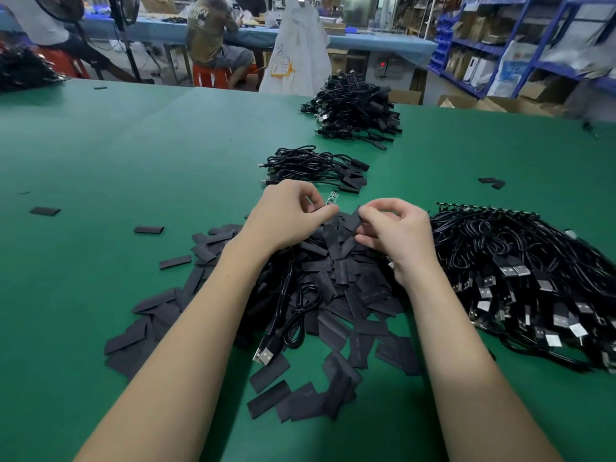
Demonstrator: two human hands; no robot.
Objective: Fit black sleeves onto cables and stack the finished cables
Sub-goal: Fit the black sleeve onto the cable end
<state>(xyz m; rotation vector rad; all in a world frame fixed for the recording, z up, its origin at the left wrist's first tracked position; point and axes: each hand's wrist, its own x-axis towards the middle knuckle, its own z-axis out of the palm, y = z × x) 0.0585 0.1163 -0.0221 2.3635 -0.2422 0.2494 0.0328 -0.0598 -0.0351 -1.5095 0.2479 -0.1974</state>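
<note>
At frame centre, left hand [288, 216] pinched a cable's bare circuit-board end [332, 199] while right hand [393, 233] pinched a black sleeve [350, 225] above the loose sleeve pile [333, 288]; the flattened sleeve mouth could snag on the board and slip from the fingers.

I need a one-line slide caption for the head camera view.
Left hand holds a cable's small circuit board while right hand pinches a black sleeve over the sleeve pile.

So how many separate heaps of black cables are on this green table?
4: a big heap at the right, a small bundle just beyond the hands, a larger stack farther back, and one at the far left edge, partly cut off.
</note>
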